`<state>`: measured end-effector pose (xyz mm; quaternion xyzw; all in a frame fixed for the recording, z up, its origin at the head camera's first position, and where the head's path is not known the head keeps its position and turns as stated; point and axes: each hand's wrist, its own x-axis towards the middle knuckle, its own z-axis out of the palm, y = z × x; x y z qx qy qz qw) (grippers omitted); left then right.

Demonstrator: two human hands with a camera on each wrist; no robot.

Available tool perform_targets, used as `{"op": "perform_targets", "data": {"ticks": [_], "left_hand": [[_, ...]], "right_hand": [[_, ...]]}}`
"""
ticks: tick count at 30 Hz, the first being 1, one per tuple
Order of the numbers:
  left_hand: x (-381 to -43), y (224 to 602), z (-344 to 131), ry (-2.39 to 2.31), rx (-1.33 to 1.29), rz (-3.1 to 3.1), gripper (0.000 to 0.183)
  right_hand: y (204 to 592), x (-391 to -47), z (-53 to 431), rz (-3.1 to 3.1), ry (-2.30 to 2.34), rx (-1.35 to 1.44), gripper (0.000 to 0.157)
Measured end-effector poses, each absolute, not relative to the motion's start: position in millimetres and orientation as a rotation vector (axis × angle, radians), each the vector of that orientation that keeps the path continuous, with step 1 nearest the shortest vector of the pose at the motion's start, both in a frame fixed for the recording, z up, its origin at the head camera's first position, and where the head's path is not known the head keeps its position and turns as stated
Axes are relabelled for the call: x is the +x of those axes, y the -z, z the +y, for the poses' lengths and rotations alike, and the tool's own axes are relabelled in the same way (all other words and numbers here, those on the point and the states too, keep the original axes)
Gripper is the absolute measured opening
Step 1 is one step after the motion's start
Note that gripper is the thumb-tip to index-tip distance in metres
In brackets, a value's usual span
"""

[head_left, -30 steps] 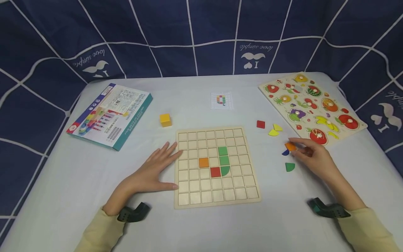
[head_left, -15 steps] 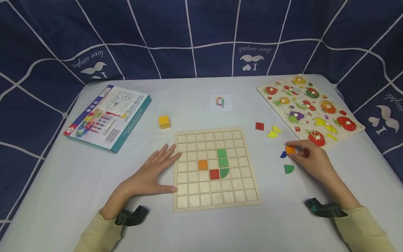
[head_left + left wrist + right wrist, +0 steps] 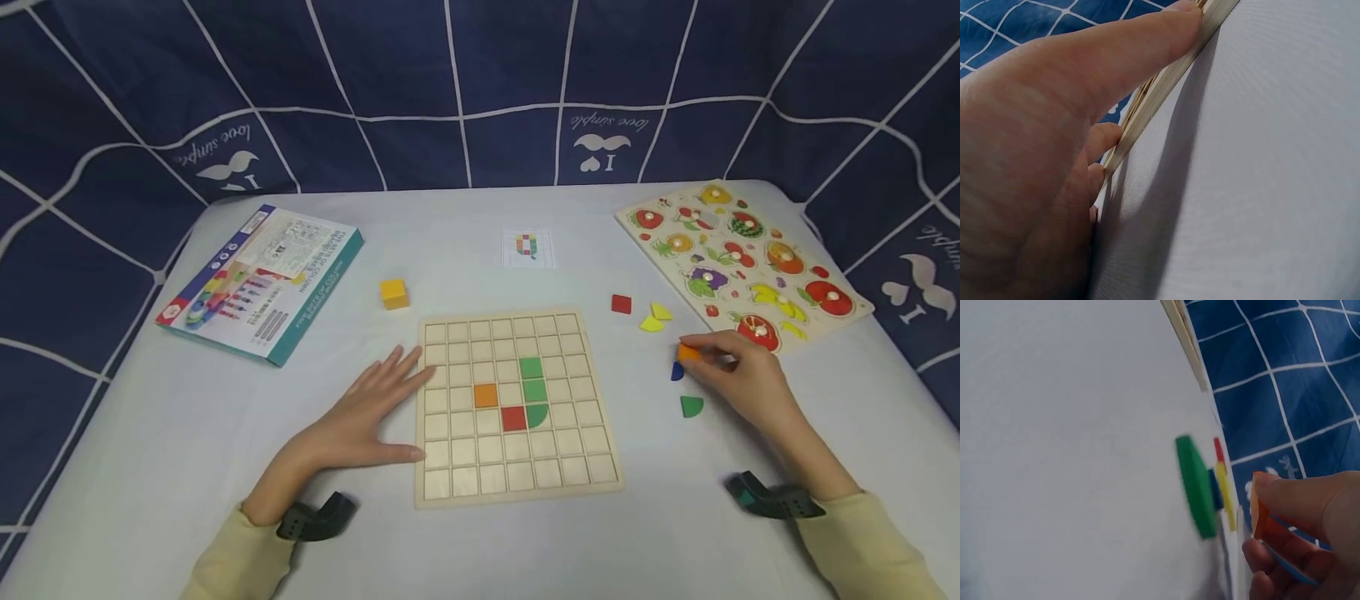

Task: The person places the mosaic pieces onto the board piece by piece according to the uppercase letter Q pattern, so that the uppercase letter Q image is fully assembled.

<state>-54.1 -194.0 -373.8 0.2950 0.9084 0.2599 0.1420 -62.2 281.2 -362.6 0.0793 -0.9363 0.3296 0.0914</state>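
My left hand (image 3: 360, 417) lies spread at the left side of a wooden grid board (image 3: 457, 467), fingertips and thumb at its edge. In the left wrist view, the thumb (image 3: 1141, 47) rests along the board's rim. On the board sit an orange square (image 3: 485, 395), a red square (image 3: 513, 418), two green squares (image 3: 534, 390) and a green quarter-round piece (image 3: 537, 415). Off to the right, my right hand (image 3: 738, 371) pinches an orange square tile (image 3: 1259, 509) between thumb and fingers. Just below that tile is a blue piece (image 3: 677, 371), partly covered, with a green quarter-round piece (image 3: 692, 407) nearer me.
A loose red square (image 3: 621, 304) and two yellow pieces (image 3: 652, 323) lie right of the board. Behind them is a fruit peg puzzle (image 3: 720, 242). A pattern card (image 3: 527, 248), yellow block (image 3: 394, 294) and teal-edged box (image 3: 262, 283) are farther back.
The orange tile in my right hand has shifted and turned slightly over the blue piece. My left hand keeps its place at the board. The head view moved a little.
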Motion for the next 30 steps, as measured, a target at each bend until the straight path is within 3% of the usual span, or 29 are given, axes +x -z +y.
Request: {"op": "perform_targets", "data": {"ticks": [8, 12, 19, 30], "left_hand": [[-50.9, 372.8, -195.3, -0.751, 0.843, 2.623, 0.101], [-51.7, 372.8, -193.9, -0.773, 0.876, 2.632, 0.100], [-54.5, 372.4, -193.4, -0.766, 0.886, 2.635, 0.100], [-54.6, 372.7, -194.0, -0.752, 0.874, 2.623, 0.099]], "right_hand": [[367.0, -89.9, 259.8, -2.736, -1.111, 0.348, 0.026], [336.5, -95.4, 222.3, -2.706, -1.250, 0.464, 0.028], [324.9, -107.9, 165.4, -2.650, -1.353, 0.628, 0.026], [346.4, -103.0, 87.6, -2.763, -1.535, 0.809, 0.029]]}}
